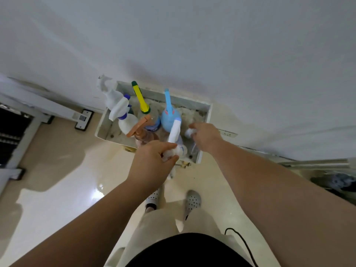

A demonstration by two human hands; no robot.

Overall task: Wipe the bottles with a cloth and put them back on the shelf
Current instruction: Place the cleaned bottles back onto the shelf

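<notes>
1. Five spray bottles are counted on the shelf (192,101), a shallow white tray fixed against the wall (231,54). The one in hand, the clear bottle with the white trigger (175,132), stands at the shelf's front edge.
2. The left hand (152,160) is clamped around that bottle's neck, just under the trigger. The right hand (207,138) is held apart from it at the shelf's right end, with its fingers pinched on a small white object (189,132). Whether that object is the cloth or a cap cannot be told.
3. The step is judged to be the handling of this one bottle at the shelf; lifting out or setting back cannot be distinguished.
4. For a clean move, the bottle should be kept upright, carried by the neck and moved straight up or down. The neighbours are packed close and could be knocked over. The trigger should not be squeezed.
5. The bottle's body appears translucent and pale and is largely hidden by the hand; its spray head is long and white.
6. The orange-trigger bottle (138,130) is noted just beside it to the left and the blue bottle (169,114) behind. Further back are the yellow-and-green nozzle bottle (141,99) and the white bottle with a blue collar (123,114).
7. The shelf's base looks stained. Below it a glossy cream floor (57,170) and perforated clogs (193,201) are recorded.
</notes>
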